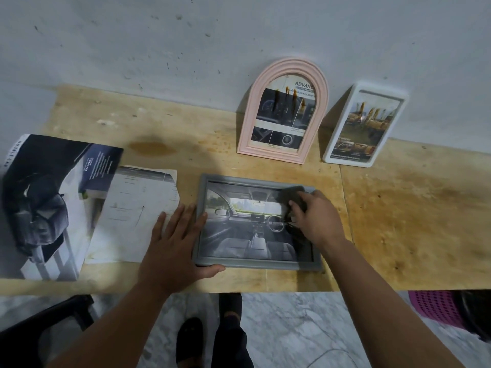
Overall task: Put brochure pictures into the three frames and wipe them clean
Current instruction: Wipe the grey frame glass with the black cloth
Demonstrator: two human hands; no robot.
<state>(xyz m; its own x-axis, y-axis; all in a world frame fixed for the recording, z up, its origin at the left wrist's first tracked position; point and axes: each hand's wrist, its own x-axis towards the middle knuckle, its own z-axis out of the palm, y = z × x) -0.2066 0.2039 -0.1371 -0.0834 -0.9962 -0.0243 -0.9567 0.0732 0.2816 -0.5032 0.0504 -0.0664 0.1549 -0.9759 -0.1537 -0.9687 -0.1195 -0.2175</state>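
A grey frame [255, 177] lies flat near the table's front edge with a car-interior picture in it. My left hand [176, 245] rests flat against its left side, fingers straight, thumb along the bottom edge. My right hand [317, 217] presses a dark cloth [291, 195] onto the glass at the frame's upper right corner, fingers curled over the cloth. A pink arched frame [285, 63] and a white frame [342, 134] lean against the wall behind, each holding a brochure picture.
A car brochure [42, 205] lies at the table's left, with a cut white page [132, 216] beside it. The wooden table [411, 208] is stained. A black chair [53, 325] and a pink basket [435, 306] stand below the front edge.
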